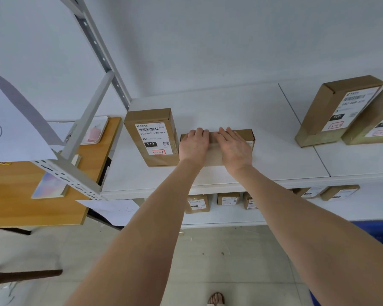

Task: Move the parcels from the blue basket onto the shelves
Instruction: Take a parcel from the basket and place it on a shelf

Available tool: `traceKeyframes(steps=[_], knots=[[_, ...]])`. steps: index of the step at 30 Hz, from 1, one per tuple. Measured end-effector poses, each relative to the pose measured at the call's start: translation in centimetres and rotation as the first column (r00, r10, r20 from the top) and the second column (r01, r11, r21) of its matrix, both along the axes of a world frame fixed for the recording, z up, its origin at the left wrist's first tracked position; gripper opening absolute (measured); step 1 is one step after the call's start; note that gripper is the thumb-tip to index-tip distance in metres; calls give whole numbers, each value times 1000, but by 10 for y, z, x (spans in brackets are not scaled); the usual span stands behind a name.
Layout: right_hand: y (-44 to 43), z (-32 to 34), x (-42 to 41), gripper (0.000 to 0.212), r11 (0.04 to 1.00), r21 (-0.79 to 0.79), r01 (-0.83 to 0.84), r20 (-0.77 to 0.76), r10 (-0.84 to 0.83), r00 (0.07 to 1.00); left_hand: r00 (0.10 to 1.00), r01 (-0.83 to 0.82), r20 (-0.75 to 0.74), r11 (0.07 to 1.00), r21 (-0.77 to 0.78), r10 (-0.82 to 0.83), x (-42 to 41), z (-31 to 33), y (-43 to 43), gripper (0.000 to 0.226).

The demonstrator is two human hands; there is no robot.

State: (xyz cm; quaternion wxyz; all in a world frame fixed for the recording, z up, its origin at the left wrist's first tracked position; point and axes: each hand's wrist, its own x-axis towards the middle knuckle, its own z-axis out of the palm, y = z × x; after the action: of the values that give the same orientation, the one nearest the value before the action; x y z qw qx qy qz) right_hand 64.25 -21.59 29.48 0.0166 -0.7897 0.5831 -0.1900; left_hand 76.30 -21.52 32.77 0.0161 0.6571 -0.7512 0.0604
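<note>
**Both hands flat on the parcel at the upper shelf**

Head view: I have the parcel (215, 152) lying on the upper shelf (230, 107), straight ahead of both arms, with its long axis running left to right along the shelf. The left hand (194, 145) covers its left end and the right hand (236, 149) sits right of its middle. The hands are apart, fingers laid flat on the cardboard, pressing rather than gripping. Neither hand is nearer.

The parcel's left end is just beside the upright labelled parcel (152, 138); I cannot tell if they touch. I judge it placed, so next comes letting go and turning down-right, where a blue corner, likely the blue basket (378, 236), shows.
</note>
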Motion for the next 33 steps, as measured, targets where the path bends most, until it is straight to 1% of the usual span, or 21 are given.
traceKeyframes(steps=[7, 12, 16, 18, 21, 23, 27, 30, 33], knots=[[-19, 0, 1, 48, 1000, 11, -5, -10, 5, 1000, 1000, 0, -6, 1000, -10, 0, 2, -1, -20, 44], [-24, 1, 3, 46, 1000, 2, 5, 14, -5, 1000, 1000, 8, -18, 1000, -4, -8, 3, -1, -26, 46], [-23, 4, 2, 54, 999, 33, 7, -8, -7, 1000, 1000, 8, -16, 1000, 3, -8, 4, -1, -24, 48], [-21, 9, 1, 60, 997, 71, 16, -64, -12, 998, 1000, 15, -20, 1000, 23, -14, 4, 0, -23, 52], [-17, 14, -2, 72, 994, 86, 70, -171, -55, 984, 999, 14, -37, 998, 66, -12, 2, 6, -20, 64], [-11, 20, -6, 78, 990, 72, 118, -217, -99, 971, 999, 9, -40, 997, 78, -6, -2, 13, -17, 67], [1, 31, -26, 73, 978, 71, 195, -225, -175, 958, 997, 54, -57, 998, 28, -53, -22, 26, -15, 57], [16, 33, -51, 67, 961, 59, 271, -212, -253, 944, 987, 144, -71, 990, -6, -144, -52, 30, -11, 61], [36, 31, -86, 64, 933, 65, 353, -216, -333, 918, 973, 225, -64, 974, 15, -224, -92, 27, 1, 65]])
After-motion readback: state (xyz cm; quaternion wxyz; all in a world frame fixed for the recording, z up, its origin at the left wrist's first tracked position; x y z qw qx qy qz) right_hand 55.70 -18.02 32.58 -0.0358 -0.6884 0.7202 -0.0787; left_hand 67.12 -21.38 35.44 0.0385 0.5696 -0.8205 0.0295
